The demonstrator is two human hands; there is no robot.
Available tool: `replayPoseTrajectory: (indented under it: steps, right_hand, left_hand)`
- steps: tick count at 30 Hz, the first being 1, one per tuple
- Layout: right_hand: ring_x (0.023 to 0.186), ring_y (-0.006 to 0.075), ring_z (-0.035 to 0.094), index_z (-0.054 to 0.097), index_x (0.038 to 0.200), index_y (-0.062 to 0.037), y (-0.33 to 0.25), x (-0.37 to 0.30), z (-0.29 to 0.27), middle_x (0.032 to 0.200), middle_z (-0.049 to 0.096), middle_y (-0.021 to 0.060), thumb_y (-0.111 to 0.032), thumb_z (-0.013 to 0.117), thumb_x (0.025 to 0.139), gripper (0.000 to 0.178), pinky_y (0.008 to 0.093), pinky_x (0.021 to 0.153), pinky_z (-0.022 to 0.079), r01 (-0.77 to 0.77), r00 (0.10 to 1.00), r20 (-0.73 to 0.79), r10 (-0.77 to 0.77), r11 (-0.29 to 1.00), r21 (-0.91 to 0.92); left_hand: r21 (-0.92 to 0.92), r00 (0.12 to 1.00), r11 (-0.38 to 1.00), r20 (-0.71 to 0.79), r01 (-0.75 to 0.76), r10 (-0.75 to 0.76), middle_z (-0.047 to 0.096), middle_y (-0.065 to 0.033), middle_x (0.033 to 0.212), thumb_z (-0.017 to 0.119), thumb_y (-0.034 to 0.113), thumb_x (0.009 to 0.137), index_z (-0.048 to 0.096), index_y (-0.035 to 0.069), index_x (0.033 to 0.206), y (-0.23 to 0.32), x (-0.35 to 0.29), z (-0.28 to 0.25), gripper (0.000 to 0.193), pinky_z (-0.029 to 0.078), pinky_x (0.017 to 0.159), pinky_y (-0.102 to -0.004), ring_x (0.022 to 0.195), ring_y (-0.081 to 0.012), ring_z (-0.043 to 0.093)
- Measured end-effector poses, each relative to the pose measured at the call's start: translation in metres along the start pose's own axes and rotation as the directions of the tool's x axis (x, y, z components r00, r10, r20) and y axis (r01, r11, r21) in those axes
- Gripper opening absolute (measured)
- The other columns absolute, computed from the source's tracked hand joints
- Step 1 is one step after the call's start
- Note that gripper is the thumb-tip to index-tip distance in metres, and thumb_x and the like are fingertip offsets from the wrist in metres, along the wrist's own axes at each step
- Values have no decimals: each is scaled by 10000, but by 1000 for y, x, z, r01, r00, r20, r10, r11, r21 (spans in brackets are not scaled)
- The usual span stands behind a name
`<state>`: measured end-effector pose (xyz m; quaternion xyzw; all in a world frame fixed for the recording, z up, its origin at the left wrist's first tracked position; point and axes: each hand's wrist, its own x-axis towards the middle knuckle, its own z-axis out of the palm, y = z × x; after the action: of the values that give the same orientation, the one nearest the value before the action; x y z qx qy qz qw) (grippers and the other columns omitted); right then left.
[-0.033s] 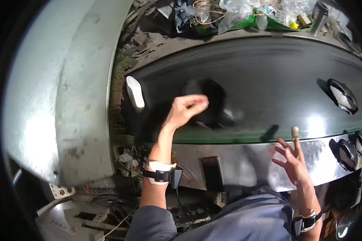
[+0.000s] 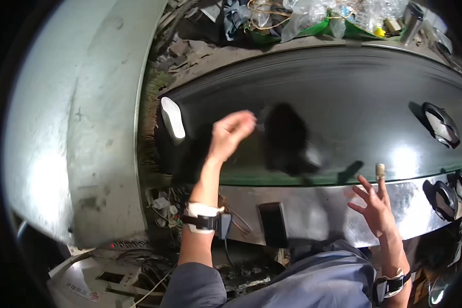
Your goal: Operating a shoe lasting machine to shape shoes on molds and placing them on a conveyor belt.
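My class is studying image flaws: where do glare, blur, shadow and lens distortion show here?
Head view: glare whitens the pale panel and a spot on the dark surface; head view: the left hand is blurred, and a dark shape beside it too smeared to identify; head view: a black shoe on the surface throws a shadow leftward; head view: that surface's far edge bows.

We wear a grey-blue garment [image 2: 318, 274], whose left sleeve [image 2: 195, 285] is short. The left forearm [image 2: 206, 187] has white padding [image 2: 192, 211], a black strap [image 2: 200, 222] and a dark box [image 2: 224, 226] (a thin black cable [image 2: 228, 251] hangs there). The right forearm [image 2: 393, 251] has a similar strap [image 2: 395, 282]; one right finger [image 2: 381, 187] carries a beige wrap [image 2: 380, 171].
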<state>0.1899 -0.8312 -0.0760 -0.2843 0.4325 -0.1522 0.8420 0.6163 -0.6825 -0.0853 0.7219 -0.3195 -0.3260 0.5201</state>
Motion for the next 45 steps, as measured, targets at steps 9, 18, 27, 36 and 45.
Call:
replayPoseTrajectory:
  steps: [9,18,27,36,45]
  right_hand:
    - [1111,239,632,69,1607,-196,7,42,28,1377,532,187,-159,728,908,962,424,940,546,-20,963,-269,18,1000,-4]
    - [1062,264,562,43,1610,-280,12,66,53,1256,556,165,-191,810,793,1124,470,889,499,-102,982,-178,64,971,-215]
    - [1384,367,435,374,1462,-287,-20,-56,-93,1475,458,122,-303,689,934,615,713,1076,365,41,993,99,-72,957,286]
    - [1258,293,562,521,1377,-114,-4,-104,-139,1375,579,115,-457,473,1034,487,524,1044,477,124,992,-55,-115,967,224]
    - [920,168,575,642,1140,-33,10,-169,-157,1003,630,37,-159,643,944,233,326,844,463,416,873,6,-487,739,-530]
  left_hand:
    - [137,386,752,-907,645,-166,493,-268,1436,837,323,766,357,-42,1484,-175,-1,-250,937,398,1103,-443,1326,-402,483]
    - [201,479,701,-849,684,-223,603,-228,1256,860,106,683,376,-5,1361,-143,-28,-185,840,460,995,-403,1165,-341,594]
    - [819,855,557,-186,-137,484,473,-169,1357,705,-35,630,716,126,1011,30,-155,31,414,407,1040,-509,1251,-396,438]
    - [560,574,312,384,-767,723,529,-86,1222,673,144,704,674,207,1072,48,-267,261,374,334,1096,-514,1172,-260,476]
    - [-289,970,957,221,-35,102,681,-52,1109,652,405,944,680,64,1040,60,-274,313,355,461,933,-356,1017,-201,624]
